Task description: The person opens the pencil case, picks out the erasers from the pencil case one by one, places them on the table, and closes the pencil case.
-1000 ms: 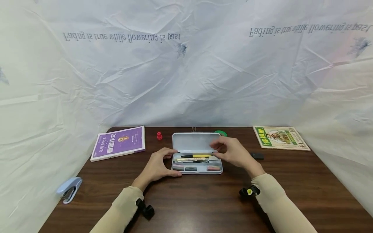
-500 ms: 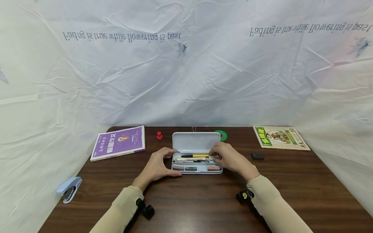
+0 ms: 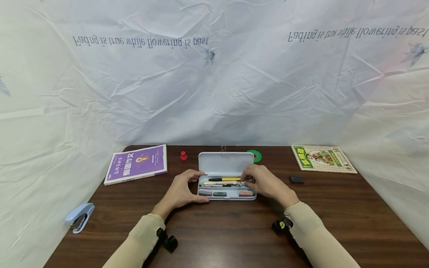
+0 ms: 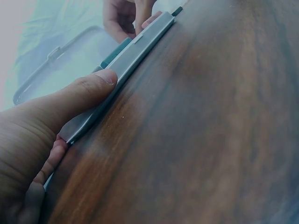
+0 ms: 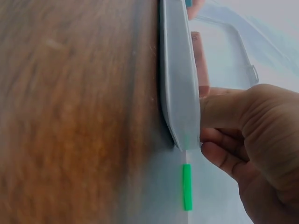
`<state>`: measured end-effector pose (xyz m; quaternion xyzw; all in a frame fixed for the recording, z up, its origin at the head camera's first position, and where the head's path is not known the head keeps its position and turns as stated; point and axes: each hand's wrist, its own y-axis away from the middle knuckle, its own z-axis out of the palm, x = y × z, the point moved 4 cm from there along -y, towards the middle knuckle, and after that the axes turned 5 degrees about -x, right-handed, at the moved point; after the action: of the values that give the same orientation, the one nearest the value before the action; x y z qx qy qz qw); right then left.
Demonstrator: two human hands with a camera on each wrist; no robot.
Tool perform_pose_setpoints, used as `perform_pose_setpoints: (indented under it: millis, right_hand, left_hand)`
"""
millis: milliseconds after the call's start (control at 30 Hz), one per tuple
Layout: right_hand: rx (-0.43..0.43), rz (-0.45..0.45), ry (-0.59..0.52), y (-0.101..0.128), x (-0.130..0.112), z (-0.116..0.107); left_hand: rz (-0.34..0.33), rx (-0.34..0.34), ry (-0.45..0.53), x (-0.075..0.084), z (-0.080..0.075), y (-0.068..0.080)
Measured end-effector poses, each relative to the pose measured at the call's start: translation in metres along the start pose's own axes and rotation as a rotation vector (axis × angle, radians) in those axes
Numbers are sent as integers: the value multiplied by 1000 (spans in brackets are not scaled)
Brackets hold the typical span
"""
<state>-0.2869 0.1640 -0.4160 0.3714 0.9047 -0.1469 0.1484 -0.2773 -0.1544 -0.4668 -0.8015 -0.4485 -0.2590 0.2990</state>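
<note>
A pale grey pencil case [image 3: 226, 196] lies open on the dark wooden table [image 3: 221, 234], its lid [image 3: 225, 163] tipped back. The tray holds a yellow pen [image 3: 225, 179], other pens and several erasers [image 3: 245, 193]. My left hand [image 3: 196, 187] grips the case's left end, with its thumb [image 4: 88, 91] on the front wall [image 4: 135, 46]. At the right end my right hand [image 3: 253, 182] curls over the tray, thumb [image 5: 224, 109] pressed against the outer wall [image 5: 180, 84]. Whatever lies under its fingertips is hidden.
A purple book [image 3: 137, 163] lies at the back left and a green-and-yellow book [image 3: 321, 158] at the back right. A red knob [image 3: 183, 155] and a green tape roll [image 3: 255, 154] flank the lid. Right of the case lies a small black block [image 3: 296, 179]; a blue stapler [image 3: 79, 217] sits at the left edge.
My right hand has come down from in front of the lid to the tray's right end, uncovering the green tape roll. The left hand and the case have stayed put.
</note>
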Motion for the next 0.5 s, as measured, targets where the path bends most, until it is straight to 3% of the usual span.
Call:
perform_pose_setpoints:
  millis: [233, 500]
  right_hand:
    - [93, 71, -101, 6, -1, -22]
    - [240, 62, -33, 27, 2, -61]
  left_hand:
    - [8, 3, 3, 1, -1, 0]
    - [2, -3, 4, 2, 0, 1]
